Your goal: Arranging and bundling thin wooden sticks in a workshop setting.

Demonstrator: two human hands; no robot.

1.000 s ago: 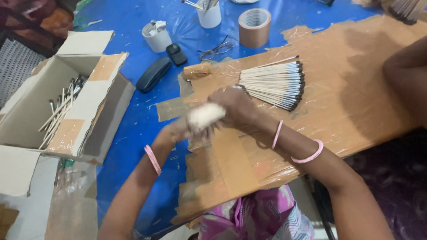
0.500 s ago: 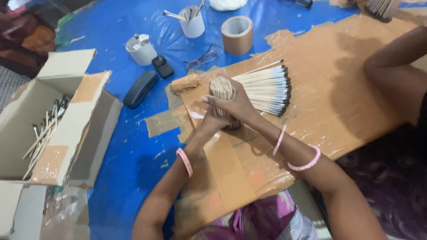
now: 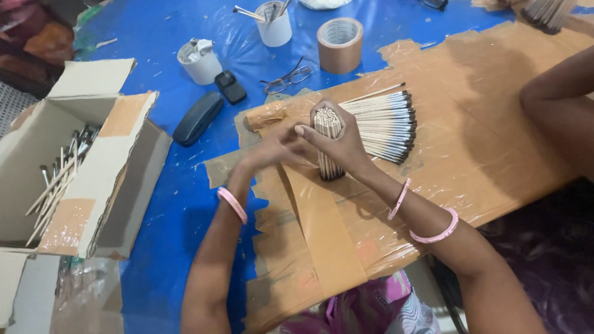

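Blue plastic sheet (image 3: 179, 210) over the work surface, brown taped cardboard panel (image 3: 482, 142) laid on top from centre out to 3 o'clock.

Right hand (image 3: 343, 145) wrapped around upright bundle of thin sticks (image 3: 328, 145), pale ends up, dark tips down on the cardboard. Fingers closed on the bundle, thumb across the front. Pink bangles (image 3: 427, 216) on that wrist.

Left hand (image 3: 269, 151) just beside the bundle at its 9 o'clock, fingers loosely curled toward the right hand's thumb; cannot tell whether touching the sticks. Pink bangle (image 3: 232, 204) on that wrist too.

Fan of loose dark-tipped sticks (image 3: 387, 127) flat on the cardboard right behind the bundle, toward 2 o'clock, tips pointing to 3.

Roll of brown tape (image 3: 340, 37) at 12 o'clock. White cup with tools (image 3: 274, 23) just left of it. Second white cup (image 3: 199, 60) at 11 o'clock, small black object (image 3: 229, 86) beside it. Eyeglasses (image 3: 288, 77) between black object and tape. Dark oblong case (image 3: 198, 117) at 10 o'clock.

Open cardboard box (image 3: 80, 167) at 9 o'clock, more sticks (image 3: 55, 179) inside.

Another person's arm (image 3: 557, 93) at 3 o'clock edge, resting on the cardboard.
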